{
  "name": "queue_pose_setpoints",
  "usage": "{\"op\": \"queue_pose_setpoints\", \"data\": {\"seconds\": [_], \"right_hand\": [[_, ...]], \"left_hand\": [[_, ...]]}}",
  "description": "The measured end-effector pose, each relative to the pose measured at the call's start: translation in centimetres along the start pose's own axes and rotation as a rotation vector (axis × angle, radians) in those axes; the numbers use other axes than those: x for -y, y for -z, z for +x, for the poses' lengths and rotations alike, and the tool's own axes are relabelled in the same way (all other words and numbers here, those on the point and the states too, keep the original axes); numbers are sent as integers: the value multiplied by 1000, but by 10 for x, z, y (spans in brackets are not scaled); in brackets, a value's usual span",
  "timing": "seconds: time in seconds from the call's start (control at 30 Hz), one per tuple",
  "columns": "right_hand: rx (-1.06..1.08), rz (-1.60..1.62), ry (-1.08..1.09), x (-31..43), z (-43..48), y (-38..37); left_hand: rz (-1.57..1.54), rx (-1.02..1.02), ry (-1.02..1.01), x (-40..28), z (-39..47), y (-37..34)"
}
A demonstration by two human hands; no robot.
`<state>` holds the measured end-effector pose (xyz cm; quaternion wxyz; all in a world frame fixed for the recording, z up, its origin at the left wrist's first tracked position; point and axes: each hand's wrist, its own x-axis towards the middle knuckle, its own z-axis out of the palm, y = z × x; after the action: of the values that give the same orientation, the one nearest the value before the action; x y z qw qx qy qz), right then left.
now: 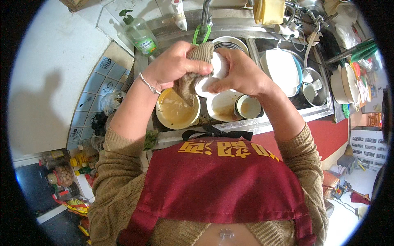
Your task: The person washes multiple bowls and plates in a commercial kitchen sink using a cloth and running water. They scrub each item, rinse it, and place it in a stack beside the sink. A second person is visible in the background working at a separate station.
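My left hand (pixel 175 66) grips a brown ribbed knit cloth (pixel 186 86), its thumb pressing the cloth against a small white dish (pixel 220 65). From the other side my right hand (pixel 243 72) holds that dish by its edge, thumb and fingers spread around it. Its exact shape is partly hidden by the fingers and the cloth. Beneath my hands, in the left sink basin, stands a round basin (pixel 177 113) of cloudy yellowish water. Beside it lies a soiled white dish (pixel 221 107) with a small bowl (pixel 248 106) on it. Stacked plates (pixel 229 43) sit behind.
White plates (pixel 280 72) and a metal strainer (pixel 314 92) with small cups fill the right basin. A faucet (pixel 205 15) rises behind my hands. A green soap pump bottle (pixel 140 35) stands at the back left. Yellow cloths (pixel 269 11) hang at the back.
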<state>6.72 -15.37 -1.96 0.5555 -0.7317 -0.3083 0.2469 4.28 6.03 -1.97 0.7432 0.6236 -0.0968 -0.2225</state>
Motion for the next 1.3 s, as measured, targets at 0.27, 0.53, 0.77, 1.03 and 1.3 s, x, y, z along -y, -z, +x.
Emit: {"op": "queue_pose_setpoints", "data": {"seconds": [0.27,0.53,0.77,1.03,1.3], "right_hand": [[-189,904,-43,-12,5,-14],[-462,1210,-109,-19,16,-38],[-525,1192,-53,-29,24,-40],[-565,1122,-72,-42,-2,-27],[-477,1046,-41,-43,-17,-29]], "left_hand": [[-225,-134,-147,0,12,-3],[63,-860,-283,40,23,-37],[548,-881,-531,104,31,-23],[848,-812,-370,27,1,-34],[1176,-735,-674,35,19,-34]]}}
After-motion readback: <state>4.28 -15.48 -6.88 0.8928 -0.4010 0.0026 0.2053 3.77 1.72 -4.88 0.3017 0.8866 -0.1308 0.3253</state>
